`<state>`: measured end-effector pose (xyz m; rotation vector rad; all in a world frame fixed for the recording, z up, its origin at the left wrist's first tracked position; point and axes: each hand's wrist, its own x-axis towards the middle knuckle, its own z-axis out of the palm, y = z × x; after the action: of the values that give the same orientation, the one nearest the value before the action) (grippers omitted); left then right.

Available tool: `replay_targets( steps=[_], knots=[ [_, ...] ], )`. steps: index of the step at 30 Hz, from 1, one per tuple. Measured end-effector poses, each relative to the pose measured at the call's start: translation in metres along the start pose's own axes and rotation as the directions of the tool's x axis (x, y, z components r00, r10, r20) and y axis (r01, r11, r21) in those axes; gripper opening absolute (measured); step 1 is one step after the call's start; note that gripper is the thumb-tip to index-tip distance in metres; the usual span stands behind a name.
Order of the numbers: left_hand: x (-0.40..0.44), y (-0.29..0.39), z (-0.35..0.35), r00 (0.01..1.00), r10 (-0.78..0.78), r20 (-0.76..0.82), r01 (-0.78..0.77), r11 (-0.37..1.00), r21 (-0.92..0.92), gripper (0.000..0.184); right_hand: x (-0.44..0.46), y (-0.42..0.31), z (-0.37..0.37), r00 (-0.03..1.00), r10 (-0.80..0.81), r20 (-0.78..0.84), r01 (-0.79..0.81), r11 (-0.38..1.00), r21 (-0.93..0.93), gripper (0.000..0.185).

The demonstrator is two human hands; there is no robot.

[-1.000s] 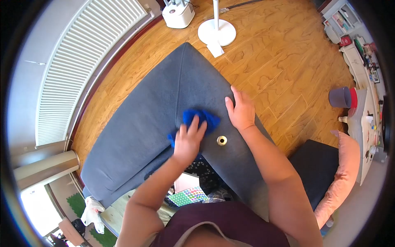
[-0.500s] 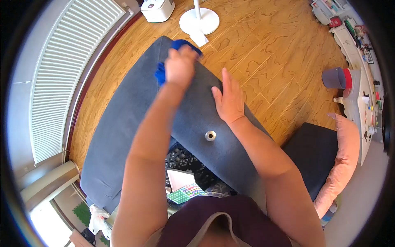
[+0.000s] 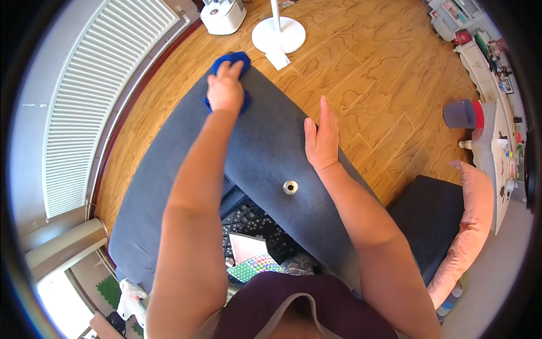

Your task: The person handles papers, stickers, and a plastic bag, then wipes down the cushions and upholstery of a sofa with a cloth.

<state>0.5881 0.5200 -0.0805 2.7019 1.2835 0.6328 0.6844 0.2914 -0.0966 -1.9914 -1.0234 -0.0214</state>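
Note:
My left hand (image 3: 226,90) presses a blue cloth (image 3: 240,60) onto the far corner of the grey-blue sofa piece (image 3: 265,130); the cloth shows beyond my fingertips and beside my palm. My right hand (image 3: 324,138) rests on its right edge, fingers stretched forward and thumb apart, with nothing in it. A round metal-rimmed fitting (image 3: 290,187) sits in the upholstery, nearer to my body than my right hand.
Below lie a black perforated mat (image 3: 248,217) and a sheet of coloured dots (image 3: 262,264). A white stand base (image 3: 278,35) and a white appliance (image 3: 223,16) are beyond the corner. At the right are a dark cushion (image 3: 426,217) and a pink pillow (image 3: 474,209).
My left hand has slid the cloth from the middle of the sofa piece forward to its far corner. My right hand stays near the right edge, now turned more on its side.

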Motion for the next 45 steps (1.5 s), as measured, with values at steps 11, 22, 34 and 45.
replay_targets(
  steps=[11, 22, 34, 45],
  knots=[
    [-0.227, 0.014, -0.126, 0.835, 0.3, 0.462, 0.124, 0.715, -0.688, 0.045, -0.002, 0.011, 0.013, 0.997, -0.053, -0.051, 0.055, 0.997, 0.046, 0.057],
    [-0.318, -0.034, -0.276, 0.795, -0.164, 0.584, 0.325, -0.698, -0.638, 0.052, -0.011, -0.005, 0.01, 0.979, -0.201, 0.037, 0.203, 0.948, -0.244, 0.043],
    [-0.344, 0.077, -0.25, 0.849, 0.214, 0.482, 0.035, 0.889, -0.457, 0.075, -0.225, -0.155, -0.099, 0.671, 0.108, 0.733, -0.74, 0.052, 0.67, 0.071],
    [-0.293, -0.069, -0.214, 0.991, 0.13, -0.022, -0.131, 0.988, -0.083, 0.033, -0.215, -0.057, -0.161, 0.642, -0.368, 0.673, 0.553, 0.83, -0.072, 0.053]
  ],
)
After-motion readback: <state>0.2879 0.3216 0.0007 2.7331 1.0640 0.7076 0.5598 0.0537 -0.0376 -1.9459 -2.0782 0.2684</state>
